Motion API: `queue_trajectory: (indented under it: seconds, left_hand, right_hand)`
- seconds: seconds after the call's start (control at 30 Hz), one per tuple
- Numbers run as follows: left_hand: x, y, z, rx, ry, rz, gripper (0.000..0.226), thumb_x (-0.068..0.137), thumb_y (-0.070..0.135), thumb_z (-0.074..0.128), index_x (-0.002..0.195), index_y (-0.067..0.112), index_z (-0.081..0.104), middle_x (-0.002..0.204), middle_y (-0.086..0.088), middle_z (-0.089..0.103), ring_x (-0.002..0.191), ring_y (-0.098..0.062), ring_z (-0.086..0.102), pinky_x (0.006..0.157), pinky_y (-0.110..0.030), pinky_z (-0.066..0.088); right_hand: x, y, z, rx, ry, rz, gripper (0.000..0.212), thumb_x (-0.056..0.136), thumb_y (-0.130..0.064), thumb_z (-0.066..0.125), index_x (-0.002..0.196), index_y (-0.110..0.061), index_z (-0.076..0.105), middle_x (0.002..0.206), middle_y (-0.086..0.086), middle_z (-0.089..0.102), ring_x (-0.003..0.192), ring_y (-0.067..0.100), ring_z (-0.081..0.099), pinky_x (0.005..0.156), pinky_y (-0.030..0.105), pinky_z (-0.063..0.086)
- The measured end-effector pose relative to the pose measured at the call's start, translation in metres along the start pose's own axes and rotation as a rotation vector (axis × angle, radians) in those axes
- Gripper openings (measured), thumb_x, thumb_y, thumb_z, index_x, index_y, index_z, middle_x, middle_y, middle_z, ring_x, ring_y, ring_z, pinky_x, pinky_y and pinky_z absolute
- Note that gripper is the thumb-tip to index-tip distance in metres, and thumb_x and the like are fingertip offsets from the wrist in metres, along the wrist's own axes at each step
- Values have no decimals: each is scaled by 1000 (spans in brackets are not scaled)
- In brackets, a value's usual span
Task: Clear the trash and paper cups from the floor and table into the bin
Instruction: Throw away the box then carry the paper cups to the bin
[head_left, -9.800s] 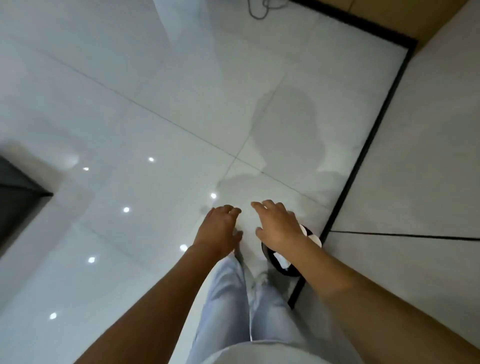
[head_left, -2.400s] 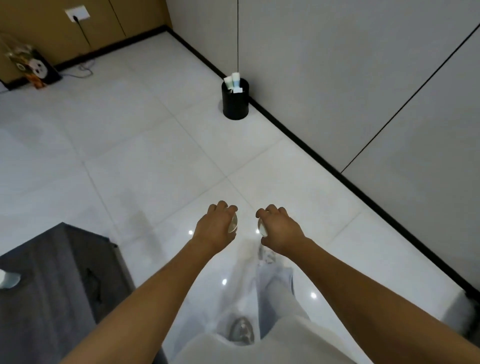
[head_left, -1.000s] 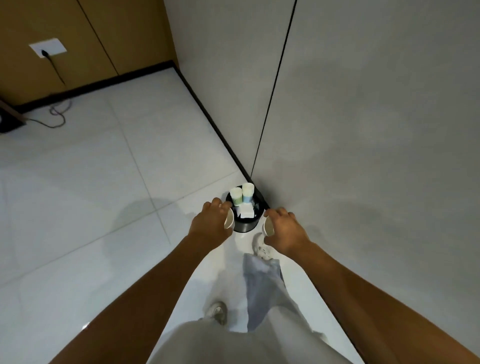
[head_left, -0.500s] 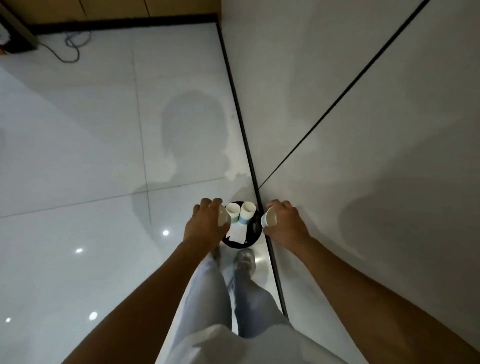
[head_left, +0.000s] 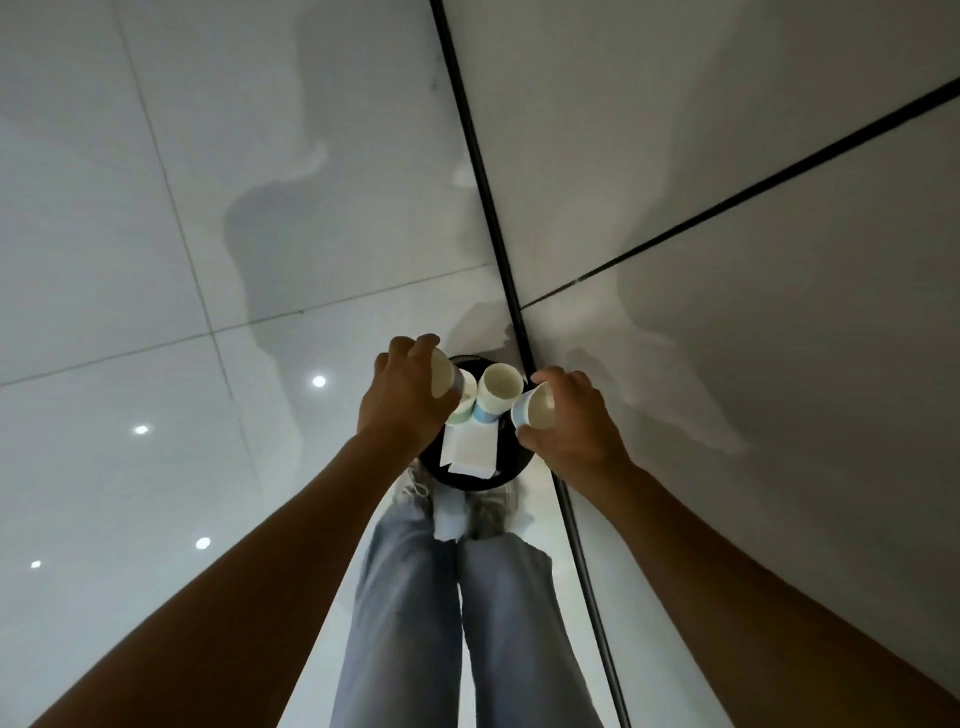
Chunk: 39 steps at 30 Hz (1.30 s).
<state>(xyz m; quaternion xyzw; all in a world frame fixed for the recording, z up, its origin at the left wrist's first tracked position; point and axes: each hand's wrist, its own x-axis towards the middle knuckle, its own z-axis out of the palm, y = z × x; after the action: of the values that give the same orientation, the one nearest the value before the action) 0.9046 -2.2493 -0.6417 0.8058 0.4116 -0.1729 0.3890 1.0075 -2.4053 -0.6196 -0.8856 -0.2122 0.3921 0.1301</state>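
Glossy white floor (head_left: 130, 260) at far left, dotted with reflected lights. Left hand (head_left: 402, 400) curled round a paper cup (head_left: 444, 378), cup tipped on its side, open mouth facing right, held above the left edge of the black bin (head_left: 470, 480). Just right of that hand, inside the bin: a green-banded cup (head_left: 464, 402), partly hidden behind the held one, and a blue-banded cup (head_left: 496, 392), both standing mouth up, with folded white paper (head_left: 470, 447) just below them. Right hand (head_left: 574, 421) gripping another paper cup (head_left: 532, 408), also tilted, mouth turned toward the left hand, at the bin's right edge. Below both hands, jeans (head_left: 452, 613) and shoes (head_left: 457, 504). Right of the right hand, black baseboard (head_left: 582, 545), then grey wall (head_left: 753, 364).
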Motion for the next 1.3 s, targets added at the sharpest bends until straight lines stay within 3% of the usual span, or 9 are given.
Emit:
queue_trajectory:
  seconds: [0.2,0.37,0.6,0.83,1.0,1.1,1.3]
  left_hand:
    - [78,-34,61,81,-104,40,68,77,30,75,136,19,42,131,-8,44,120,-30,44,92,-44,48]
    - [98,-50,102,139,-226,76,77,69,34,81,135,19,44,131,-6,47,117,-26,48,93,-44,48]
    - [107,-66,128,164,-302,82,85,69,39,81,138,14,39,140,-9,43,125,-27,44,98,-39,45]
    - [88,-89,90,29,-183,61,80,68,41,81,136,21,43,136,-1,47,123,-22,45,93,-36,43]
    - [73,-123,62,55,-197,21,75,76,43,74,139,22,40,142,0,42,129,-20,40,96,-34,40]
    - [69,-138,54,53,-167,24,72,77,44,73,138,24,40,142,2,43,129,-18,40,94,-29,38]
    - [60,-154,51,5,-107,21,68,79,43,71,137,22,42,139,1,45,126,-19,44,93,-30,41]
  right_hand:
    - [64,34,40,80,97,-30,65,72,-23,81,128,-16,49,123,7,49,110,21,50,81,28,49]
    - [100,46,60,48,113,-21,68,72,-26,80,131,-19,48,126,5,49,113,21,51,76,19,40]
    - [119,40,65,34,54,-45,69,72,-26,80,132,-21,45,127,5,46,113,21,49,81,26,48]
    - [125,-1,68,48,-91,-156,64,76,-21,76,132,-20,45,128,5,45,115,23,46,91,35,48]
    - [145,-23,100,-122,-265,-206,64,78,-22,72,134,-19,42,130,8,43,119,27,45,95,35,41]
    - [149,-24,125,-213,-335,-210,70,80,-24,71,140,-19,37,141,8,37,130,28,36,100,36,36]
    - [159,-30,137,-317,-317,-189,73,80,-29,71,143,-23,34,138,10,40,126,31,42,99,39,41]
